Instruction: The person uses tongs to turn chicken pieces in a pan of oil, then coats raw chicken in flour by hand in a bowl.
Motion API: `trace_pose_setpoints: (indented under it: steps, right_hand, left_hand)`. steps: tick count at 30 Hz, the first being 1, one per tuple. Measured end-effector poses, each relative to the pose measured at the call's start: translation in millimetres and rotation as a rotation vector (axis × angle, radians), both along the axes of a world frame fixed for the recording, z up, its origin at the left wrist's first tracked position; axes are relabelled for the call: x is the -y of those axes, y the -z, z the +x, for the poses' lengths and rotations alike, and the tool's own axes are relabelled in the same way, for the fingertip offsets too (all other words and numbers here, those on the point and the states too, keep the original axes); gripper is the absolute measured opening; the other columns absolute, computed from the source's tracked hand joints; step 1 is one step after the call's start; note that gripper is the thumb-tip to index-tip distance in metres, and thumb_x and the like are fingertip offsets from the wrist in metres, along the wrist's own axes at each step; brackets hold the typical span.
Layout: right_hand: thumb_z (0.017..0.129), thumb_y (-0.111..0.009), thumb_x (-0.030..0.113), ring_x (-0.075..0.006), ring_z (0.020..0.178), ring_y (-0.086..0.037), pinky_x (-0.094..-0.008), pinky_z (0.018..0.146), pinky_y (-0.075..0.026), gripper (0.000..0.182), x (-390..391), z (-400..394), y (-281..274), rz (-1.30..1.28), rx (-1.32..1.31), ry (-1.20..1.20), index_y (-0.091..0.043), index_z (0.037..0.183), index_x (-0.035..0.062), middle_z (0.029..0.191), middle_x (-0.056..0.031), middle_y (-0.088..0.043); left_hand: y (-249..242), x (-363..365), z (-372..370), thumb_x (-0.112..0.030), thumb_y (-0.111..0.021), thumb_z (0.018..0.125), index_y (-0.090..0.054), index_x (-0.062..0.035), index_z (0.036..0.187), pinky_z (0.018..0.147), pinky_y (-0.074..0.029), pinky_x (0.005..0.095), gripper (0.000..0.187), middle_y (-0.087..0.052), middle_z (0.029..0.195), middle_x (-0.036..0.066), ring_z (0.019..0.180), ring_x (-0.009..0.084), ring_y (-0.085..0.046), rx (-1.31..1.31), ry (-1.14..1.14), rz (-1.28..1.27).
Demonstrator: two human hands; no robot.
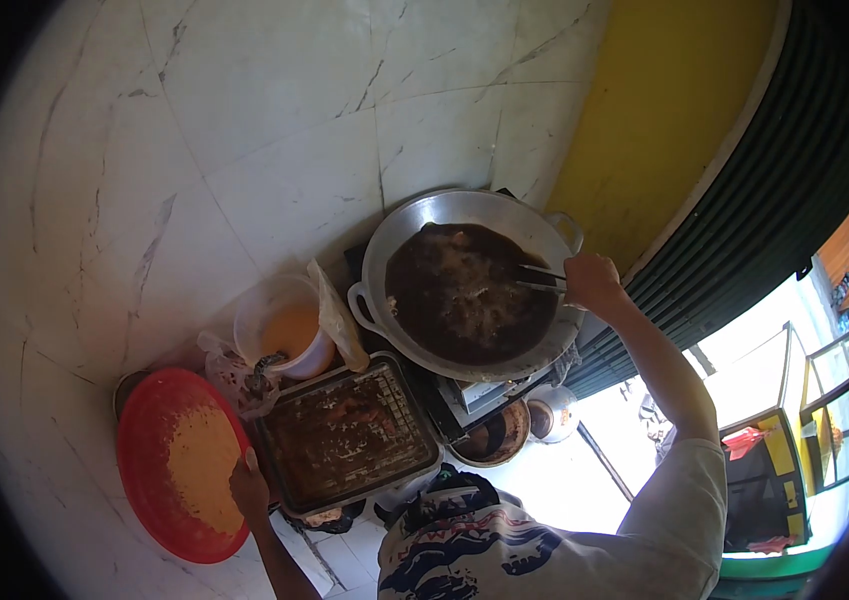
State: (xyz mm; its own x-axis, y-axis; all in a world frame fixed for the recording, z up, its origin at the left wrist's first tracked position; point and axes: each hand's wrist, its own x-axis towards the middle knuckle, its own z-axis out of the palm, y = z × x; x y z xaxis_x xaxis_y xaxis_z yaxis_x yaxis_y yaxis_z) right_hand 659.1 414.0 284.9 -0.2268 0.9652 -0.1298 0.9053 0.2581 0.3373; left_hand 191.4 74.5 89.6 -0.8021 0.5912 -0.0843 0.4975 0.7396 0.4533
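My right hand (592, 282) is closed around metal tongs (536, 278), whose tips reach into a large metal wok (414, 225) of dark bubbling oil (464, 300) with pieces frying in it. My left hand (249, 488) rests at the near corner of a rectangular metal tray with a wire rack (344, 435), between it and a red round basin (149, 470) holding yellow crumbs. Whether the left hand's fingers grip the tray edge I cannot tell.
A white bucket of orange batter (289, 330) with a plastic bag stands behind the tray. The wok sits on a stove (479, 395), and two metal bowls (504, 430) lie below it. A marble-tiled wall fills the back, with a yellow panel and dark shutter at right.
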Motion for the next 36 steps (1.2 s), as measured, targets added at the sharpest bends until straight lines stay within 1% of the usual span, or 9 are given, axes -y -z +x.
trace_pose_setpoints:
  steps: [7,9,12,21,24,28,30,34,36]
  right_hand:
    - [0.061,-0.076,0.030,-0.0322,0.086,-0.066,-0.0414,0.076,-0.054,0.038,24,-9,1,-0.144,-0.151,-0.010,-0.068,0.087,0.0038,0.086,-0.0152,-0.067]
    - [0.061,-0.075,0.033,-0.0312,0.079,-0.067,-0.0381,0.074,-0.054,0.041,25,-9,6,-0.189,-0.205,-0.069,-0.069,0.086,0.0002,0.078,-0.0185,-0.067]
    - [0.061,-0.075,0.033,-0.0322,0.085,-0.066,-0.0393,0.078,-0.053,0.043,27,-10,6,-0.295,-0.261,-0.041,-0.069,0.090,0.0009,0.085,-0.0185,-0.067]
    - [0.065,-0.072,0.033,-0.0290,0.081,-0.066,-0.0358,0.078,-0.052,0.045,40,-11,-3,-0.478,-0.378,-0.103,-0.069,0.099,0.0027,0.086,-0.0181,-0.068]
    - [0.068,-0.073,0.035,-0.0255,0.074,-0.066,-0.0329,0.072,-0.053,0.047,41,-6,3,-0.460,-0.402,-0.175,-0.068,0.103,0.0045,0.080,-0.0160,-0.068]
    - [0.069,-0.072,0.035,-0.0250,0.074,-0.066,-0.0326,0.072,-0.052,0.047,42,-7,5,-0.494,-0.424,-0.144,-0.068,0.104,0.0046,0.081,-0.0169,-0.068]
    - [0.068,-0.072,0.035,-0.0285,0.083,-0.066,-0.0355,0.080,-0.052,0.048,44,-8,4,-0.457,-0.420,-0.185,-0.068,0.102,0.0017,0.088,-0.0184,-0.068]
    - [0.066,-0.073,0.036,-0.0296,0.083,-0.066,-0.0364,0.081,-0.052,0.048,44,-11,2,-0.471,-0.404,-0.152,-0.068,0.103,0.0044,0.089,-0.0188,-0.068]
    - [0.065,-0.073,0.036,-0.0306,0.084,-0.066,-0.0386,0.080,-0.052,0.044,45,-11,6,-0.326,-0.340,-0.192,-0.070,0.098,0.0069,0.084,-0.0183,-0.068]
  left_hand:
    - [3,2,-2,-0.055,-0.035,0.093,-0.062,-0.0007,0.106,0.080,-0.045,0.0486,0.062,-0.064,0.097,0.024,0.094,0.0429,-0.059,0.001,0.002,0.030]
    - [3,2,-3,-0.055,-0.035,0.092,-0.062,-0.0029,0.110,0.082,-0.045,0.0493,0.062,-0.064,0.099,0.023,0.096,0.0419,-0.059,0.014,0.008,0.020]
    - [3,2,-3,-0.056,-0.035,0.092,-0.062,-0.0027,0.108,0.081,-0.045,0.0492,0.062,-0.064,0.099,0.023,0.095,0.0423,-0.059,0.024,0.005,-0.005]
    - [4,3,-3,-0.055,-0.035,0.092,-0.063,-0.0014,0.102,0.079,-0.045,0.0498,0.061,-0.064,0.096,0.024,0.093,0.0430,-0.059,0.004,0.022,0.019]
    - [3,3,-2,-0.055,-0.035,0.092,-0.063,-0.0016,0.101,0.079,-0.045,0.0497,0.060,-0.064,0.095,0.023,0.092,0.0430,-0.059,-0.001,0.020,0.014]
    - [3,4,-2,-0.054,-0.035,0.093,-0.063,-0.0023,0.104,0.079,-0.045,0.0494,0.060,-0.064,0.096,0.023,0.093,0.0425,-0.059,-0.007,0.038,0.026]
    - [5,5,-4,-0.054,-0.035,0.093,-0.063,-0.0027,0.106,0.080,-0.045,0.0493,0.060,-0.064,0.097,0.023,0.093,0.0422,-0.060,-0.007,0.050,0.042]
    - [5,6,-5,-0.054,-0.036,0.092,-0.063,-0.0037,0.109,0.081,-0.046,0.0484,0.060,-0.064,0.099,0.022,0.095,0.0414,-0.060,0.018,0.041,0.033]
    - [2,6,-2,-0.055,-0.036,0.092,-0.063,-0.0039,0.110,0.081,-0.046,0.0480,0.060,-0.065,0.100,0.022,0.095,0.0412,-0.060,0.020,0.043,0.042]
